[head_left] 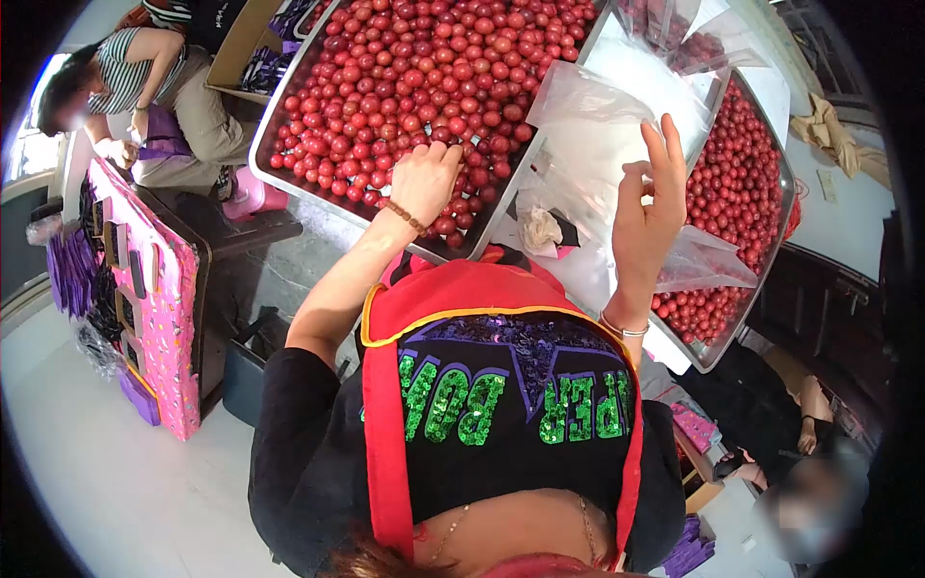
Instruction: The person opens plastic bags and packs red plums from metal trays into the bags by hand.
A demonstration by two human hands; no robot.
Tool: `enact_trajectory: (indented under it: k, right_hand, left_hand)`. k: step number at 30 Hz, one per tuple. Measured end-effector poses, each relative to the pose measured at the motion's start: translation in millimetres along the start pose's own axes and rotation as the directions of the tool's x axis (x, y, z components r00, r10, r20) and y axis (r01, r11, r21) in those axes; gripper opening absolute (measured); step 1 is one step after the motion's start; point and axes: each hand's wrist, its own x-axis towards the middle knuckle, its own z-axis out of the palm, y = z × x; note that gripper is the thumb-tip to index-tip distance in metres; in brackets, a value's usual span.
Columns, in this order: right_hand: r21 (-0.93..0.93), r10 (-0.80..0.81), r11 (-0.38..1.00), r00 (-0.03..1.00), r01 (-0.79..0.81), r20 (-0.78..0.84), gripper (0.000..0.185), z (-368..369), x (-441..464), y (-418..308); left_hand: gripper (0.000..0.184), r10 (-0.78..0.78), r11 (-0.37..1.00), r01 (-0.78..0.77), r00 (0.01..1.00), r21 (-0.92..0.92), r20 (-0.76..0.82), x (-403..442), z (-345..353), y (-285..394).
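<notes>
My left hand [424,183], with a beaded bracelet, rests at the near edge of a metal tray [260,144] heaped with small shiny red balls [414,87], fruit or beads. Its fingers curl down among the balls, and what they grip is hidden. My right hand [650,207] is raised between this tray and a second one. Its thumb and index finger come together while other fingers stretch up; I cannot make out anything in the pinch. A clear plastic bag [578,96] lies just behind it, and another clear bag [708,260] is beside the wrist.
At the right, a second metal tray [785,193] holds more red balls. A crumpled pale wad [541,231] lies between the trays. One person [145,77] sits at the left near a pink board [169,318]; another person [761,405] is at the lower right. A dark bin [252,371] stands below.
</notes>
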Motion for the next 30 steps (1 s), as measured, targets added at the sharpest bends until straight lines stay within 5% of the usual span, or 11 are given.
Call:
enact_trajectory:
  k: [4, 7, 11, 14, 18, 19, 20, 21, 22, 24, 30]
  right_hand:
    - [0.012, 0.0, 1.0, 1.0, 0.0, -0.009, 0.046, -1.0, 0.0, 2.0]
    - [-0.016, -0.005, 1.0, 1.0, 0.005, -0.021, 0.046, -1.1, -0.1, 3.9]
    - [-0.007, 0.003, 1.0, 1.0, -0.003, 0.005, 0.046, 2.3, 0.5, 2.1]
    - [-0.028, -0.023, 0.999, 1.0, 0.023, 0.019, 0.046, 4.1, 2.0, 2.5]
    - [-0.008, -0.006, 1.0, 1.0, 0.006, 0.006, 0.046, 1.2, 1.8, 2.4]
    - [-0.006, -0.008, 1.0, 1.0, 0.008, 0.006, 0.046, 0.4, 2.4, 2.1]
    - [-0.023, -0.016, 1.0, 1.0, 0.016, -0.008, 0.045, -0.2, 3.2, 1.7]
    - [-0.038, -0.023, 0.999, 0.999, 0.022, -0.022, 0.045, 0.0, 4.0, 1.2]
    - [-0.031, -0.022, 0.999, 1.0, 0.021, -0.022, 0.045, 0.2, 4.5, 0.2]
    - [-0.009, 0.024, 1.0, 1.0, -0.024, -0.015, 0.045, 1.6, 5.4, -1.0]
    - [0.012, 0.029, 1.0, 0.999, -0.029, 0.026, 0.045, 5.2, 5.9, -1.9]
  left_hand:
    - [0.021, -0.009, 1.0, 0.011, 0.997, -0.023, 0.082, 2.2, 3.9, -12.1]
    - [0.021, -0.33, 0.427, 0.389, 0.907, -0.816, 0.26, -0.9, 0.9, -33.8]
    - [0.027, -0.246, 0.871, 0.197, 0.968, -0.45, -0.053, 9.4, -12.6, -37.3]
    - [0.029, -0.225, 0.971, 0.232, 0.969, -0.06, 0.1, 17.4, -13.6, -24.1]
    - [0.029, -0.156, 0.988, 0.15, 0.976, 0.047, 0.149, 22.8, -7.1, -29.1]
    - [0.028, -0.156, 0.972, 0.159, 0.987, -0.17, 0.03, 19.7, -5.3, -36.2]
    - [0.027, -0.18, 0.916, 0.134, 0.98, -0.377, -0.087, 17.5, -6.7, -43.3]
    - [0.025, -0.307, 0.671, 0.254, 0.95, -0.696, 0.051, 15.2, -9.4, -50.8]
    - [0.026, -0.401, 0.283, 0.441, 0.861, -0.851, 0.313, 10.0, -15.7, -60.2]
    - [0.033, -0.235, -0.481, 0.282, 0.871, -0.83, 0.432, -6.1, -22.1, -83.0]
    - [0.033, -0.394, -0.584, 0.202, 0.776, -0.786, 0.493, -23.6, -41.7, -71.1]
